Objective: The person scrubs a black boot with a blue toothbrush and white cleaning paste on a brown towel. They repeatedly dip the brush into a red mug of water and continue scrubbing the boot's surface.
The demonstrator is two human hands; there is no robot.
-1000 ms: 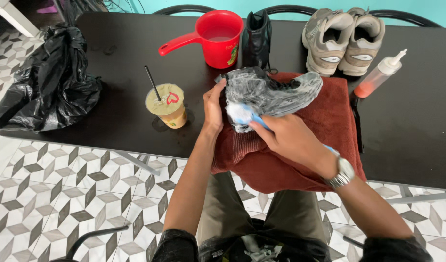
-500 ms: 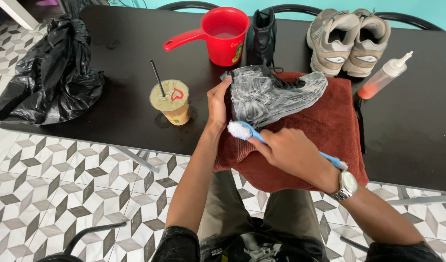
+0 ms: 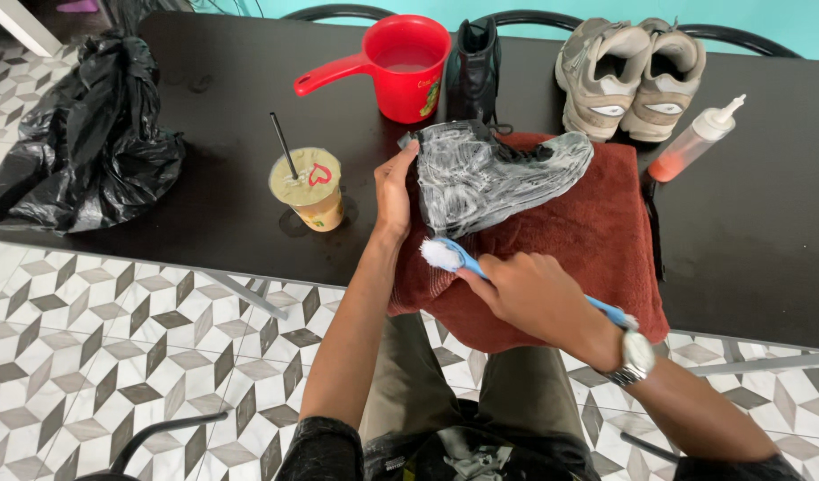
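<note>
A black boot (image 3: 489,174) covered in white soap foam lies on its side on a dark red towel (image 3: 596,240) at the front edge of a black table (image 3: 204,205). My left hand (image 3: 393,189) grips the boot at its left end. My right hand (image 3: 525,289) holds a blue toothbrush (image 3: 454,258) with foamy white bristles, just below the boot and not touching it. A wristwatch sits on my right wrist.
A red water scoop (image 3: 400,62) and a second black boot (image 3: 473,62) stand behind. A pair of beige sneakers (image 3: 627,76) and a squeeze bottle (image 3: 694,142) are at the right. An iced drink cup with straw (image 3: 309,187) and a black plastic bag (image 3: 89,142) are at the left.
My right hand has pulled the toothbrush down off the boot toward me. The boot's foamy side now shows fully; my left hand stays on its end.
</note>
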